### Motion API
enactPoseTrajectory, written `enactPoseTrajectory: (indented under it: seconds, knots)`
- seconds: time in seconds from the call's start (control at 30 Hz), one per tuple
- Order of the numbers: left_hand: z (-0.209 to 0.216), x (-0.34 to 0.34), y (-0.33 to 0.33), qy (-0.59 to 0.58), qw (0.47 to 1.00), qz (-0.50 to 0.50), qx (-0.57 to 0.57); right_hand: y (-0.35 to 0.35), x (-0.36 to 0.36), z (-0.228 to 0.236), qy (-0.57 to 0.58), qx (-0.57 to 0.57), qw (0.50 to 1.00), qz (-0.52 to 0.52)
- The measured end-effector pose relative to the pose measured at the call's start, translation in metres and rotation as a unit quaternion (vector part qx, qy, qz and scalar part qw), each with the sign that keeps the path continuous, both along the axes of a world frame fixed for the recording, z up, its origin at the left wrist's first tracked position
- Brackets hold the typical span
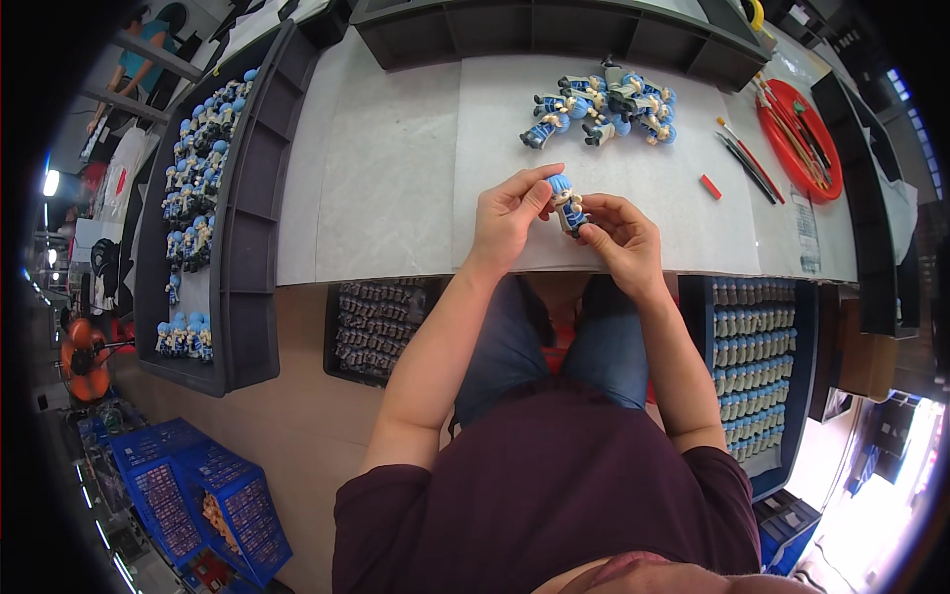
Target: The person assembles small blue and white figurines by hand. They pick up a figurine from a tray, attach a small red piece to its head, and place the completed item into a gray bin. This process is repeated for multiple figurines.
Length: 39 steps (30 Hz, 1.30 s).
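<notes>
Between left hand (pixel 507 220) and right hand (pixel 631 244), the figurine (pixel 568 208) slants, head up-left.

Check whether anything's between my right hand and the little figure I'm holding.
Nothing visible is: the right hand holds the blue-haired figure directly near its feet, with the left hand at its head.

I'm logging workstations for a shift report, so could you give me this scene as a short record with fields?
Held item: small blue-haired figurine in blue and cream
Left hand: pinching it near the head
Right hand: gripping its lower end
Surface: pale grey worktop
Beyond the hands: heap of blue-haired figurines
Right side: rounded red tray, slim brushes lying beside it, small red block
Left side: dark grey crate holding more such figurines
</notes>
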<state>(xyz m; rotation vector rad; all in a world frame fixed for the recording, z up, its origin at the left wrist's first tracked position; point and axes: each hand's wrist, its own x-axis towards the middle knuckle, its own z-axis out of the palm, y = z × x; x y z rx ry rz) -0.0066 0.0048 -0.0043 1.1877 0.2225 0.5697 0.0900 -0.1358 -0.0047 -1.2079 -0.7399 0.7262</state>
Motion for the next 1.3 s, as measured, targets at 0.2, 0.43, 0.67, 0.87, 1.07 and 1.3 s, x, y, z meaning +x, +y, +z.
enactPoseTrajectory:
  seconds: [0.2, 0.43, 0.67, 0.87, 1.07, 1.3]
  knots:
    - [-0.0006, 0.0004, -0.0001, 0.001, 1.000, 0.001, 0.002, -0.0001, -0.0010, 0.0004, -0.010, 0.000, 1.000, -0.005]
    - [-0.0029, -0.0009, 0.0010, -0.008, 1.000, -0.001, 0.010, -0.0008, -0.0029, 0.0027, -0.031, -0.012, 0.999, -0.013]
    - [-0.0019, 0.0037, -0.0005, 0.042, 0.999, 0.007, 0.010, -0.0011, -0.0033, 0.0044, -0.006, -0.008, 1.000, -0.013]
    - [-0.0011, 0.0040, 0.0001, 0.062, 0.998, 0.006, 0.028, -0.0014, -0.0040, 0.0040, 0.004, 0.000, 1.000, -0.026]
    - [0.0036, 0.0025, -0.0008, 0.049, 0.999, 0.003, 0.005, -0.0025, 0.0004, -0.0025, -0.090, -0.024, 0.995, -0.029]
    - [0.0007, 0.0027, 0.0014, -0.008, 1.000, 0.019, -0.001, 0.0007, 0.0002, 0.0066, 0.064, -0.025, 0.998, 0.016]
